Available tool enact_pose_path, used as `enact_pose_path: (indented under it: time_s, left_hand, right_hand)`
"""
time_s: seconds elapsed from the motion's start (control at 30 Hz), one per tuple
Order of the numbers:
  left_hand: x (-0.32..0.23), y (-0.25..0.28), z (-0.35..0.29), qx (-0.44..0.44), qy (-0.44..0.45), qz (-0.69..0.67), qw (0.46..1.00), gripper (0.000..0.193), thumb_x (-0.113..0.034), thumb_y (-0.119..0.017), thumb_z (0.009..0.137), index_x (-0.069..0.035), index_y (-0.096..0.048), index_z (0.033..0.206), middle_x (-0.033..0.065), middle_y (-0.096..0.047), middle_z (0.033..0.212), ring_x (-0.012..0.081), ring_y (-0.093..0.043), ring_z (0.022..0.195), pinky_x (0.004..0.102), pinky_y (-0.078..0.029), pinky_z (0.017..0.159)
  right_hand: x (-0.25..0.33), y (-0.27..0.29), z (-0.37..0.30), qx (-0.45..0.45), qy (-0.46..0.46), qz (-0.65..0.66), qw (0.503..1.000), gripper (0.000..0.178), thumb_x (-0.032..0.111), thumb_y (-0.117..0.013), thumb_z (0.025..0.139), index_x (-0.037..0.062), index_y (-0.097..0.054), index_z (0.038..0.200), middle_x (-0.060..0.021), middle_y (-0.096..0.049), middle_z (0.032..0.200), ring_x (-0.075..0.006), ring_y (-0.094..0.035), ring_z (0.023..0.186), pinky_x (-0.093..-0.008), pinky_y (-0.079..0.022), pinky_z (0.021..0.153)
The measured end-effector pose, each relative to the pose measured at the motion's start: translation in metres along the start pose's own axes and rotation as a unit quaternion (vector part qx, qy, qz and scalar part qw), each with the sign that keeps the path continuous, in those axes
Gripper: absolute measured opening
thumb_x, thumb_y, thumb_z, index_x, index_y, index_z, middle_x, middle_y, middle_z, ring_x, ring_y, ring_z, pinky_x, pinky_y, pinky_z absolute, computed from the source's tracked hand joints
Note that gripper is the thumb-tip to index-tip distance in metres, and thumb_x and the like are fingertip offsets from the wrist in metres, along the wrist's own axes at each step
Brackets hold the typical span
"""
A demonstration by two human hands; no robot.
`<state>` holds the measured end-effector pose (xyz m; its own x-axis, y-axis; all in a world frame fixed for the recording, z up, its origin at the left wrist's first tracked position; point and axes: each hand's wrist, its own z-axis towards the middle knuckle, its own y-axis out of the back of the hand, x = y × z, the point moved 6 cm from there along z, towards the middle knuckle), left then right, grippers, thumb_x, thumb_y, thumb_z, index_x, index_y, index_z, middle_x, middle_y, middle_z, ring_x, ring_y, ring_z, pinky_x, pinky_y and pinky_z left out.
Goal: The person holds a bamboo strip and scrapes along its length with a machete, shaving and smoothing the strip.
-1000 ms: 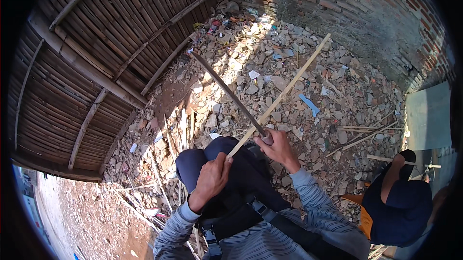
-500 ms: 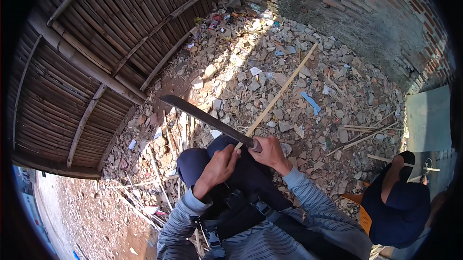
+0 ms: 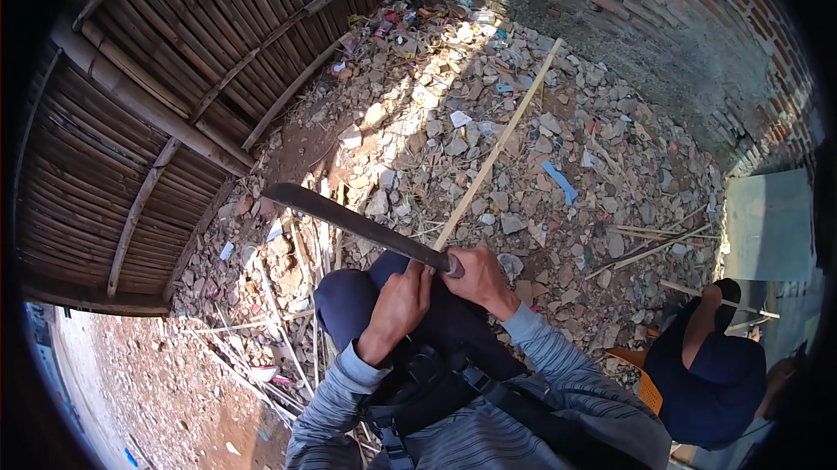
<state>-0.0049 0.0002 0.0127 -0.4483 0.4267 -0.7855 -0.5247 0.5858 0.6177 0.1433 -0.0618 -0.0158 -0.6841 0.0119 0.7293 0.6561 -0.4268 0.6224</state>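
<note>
My right hand (image 3: pixel 480 279) is wrapped round the handle of a machete (image 3: pixel 353 221). Its long dark blade points up and to the left, across a pale bamboo strip (image 3: pixel 497 158). My left hand (image 3: pixel 402 304) is closed on the near end of that strip, close beside my right hand and just below the blade. From there the strip runs away over the rubble toward the brick wall. Both hands are above my dark-trousered knees. The exact spot where blade and strip meet is partly hidden by my fingers.
Broken stones and litter (image 3: pixel 453 147) cover the ground. A bamboo-slat wall (image 3: pixel 139 121) rises on the left, a brick wall (image 3: pixel 663 43) at the back right. Loose bamboo strips (image 3: pixel 253 374) lie at my left. Another person (image 3: pixel 711 374) sits on an orange seat (image 3: pixel 647 387) at the right.
The strip's far end has moved up and slightly left, with more of its length reaching away from me. The machete has shifted a little left and down. Both hands keep their hold.
</note>
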Motion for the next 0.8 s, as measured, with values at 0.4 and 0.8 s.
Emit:
enact_pose_path:
  time_s: [0.4,0.8]
  left_hand:
    - [0.009,0.009,0.000,-0.015,-0.027,-0.070,0.997,0.025,-0.015,-0.053,0.106,0.003,-0.055,0.124,0.0340,-0.064,0.075,0.0545,-0.064,0.076,0.0626,-0.047,0.064]
    - [0.003,0.011,-0.001,-0.034,-0.043,-0.061,0.997,0.018,-0.016,-0.053,0.107,0.001,-0.054,0.113,0.0344,-0.063,0.076,0.0559,-0.062,0.076,0.0633,-0.045,0.063]
  right_hand:
    - [0.001,-0.016,0.011,-0.028,-0.008,-0.014,0.999,0.011,0.013,-0.074,0.076,0.0061,-0.067,0.080,-0.0182,-0.061,0.064,-0.0418,-0.066,0.064,-0.0473,-0.049,0.054]
    - [-0.004,-0.016,0.011,-0.040,-0.011,-0.048,0.998,0.015,0.018,-0.077,0.071,0.0088,-0.066,0.077,-0.0161,-0.065,0.067,-0.0404,-0.068,0.067,-0.0486,-0.052,0.058]
